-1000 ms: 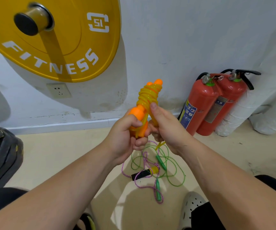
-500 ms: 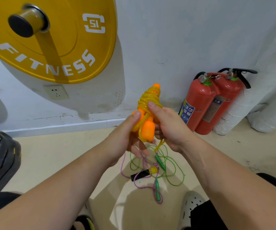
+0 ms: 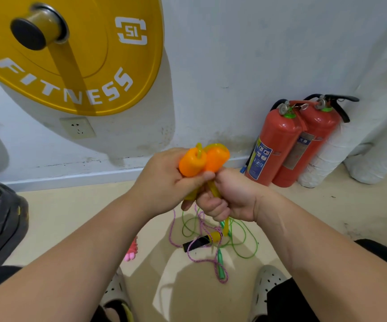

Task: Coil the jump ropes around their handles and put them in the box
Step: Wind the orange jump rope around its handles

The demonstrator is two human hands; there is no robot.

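In the head view, the person's left hand (image 3: 164,182) is wrapped round the two orange handles (image 3: 192,165), which sit side by side with their rounded ends pointing up toward the wall. The thumb presses across their lower part. The right hand (image 3: 232,198) is a closed fist just below, touching the left. It grips the yellow rope (image 3: 213,190) where it leaves the handles, and a short loose tail (image 3: 226,225) hangs out under the fist. Most of the coil is hidden by the fingers, so I cannot tell how many turns are on or how tidy they are.

This looks like the finish of the wrap on this rope. To do it well, I would hold the handles pressed together with the left hand so that the turns cannot slacken. The right hand then pulls the tail snug and tucks it under the last turn. The plastic cord looks springy and will likely unwind if it is let go before it is tucked.

A tangle of green and pink jump ropes (image 3: 220,271) lies on the floor between the person's feet, not yet coiled. The box is not in view, so the bundle's destination has to be found once it is secured.
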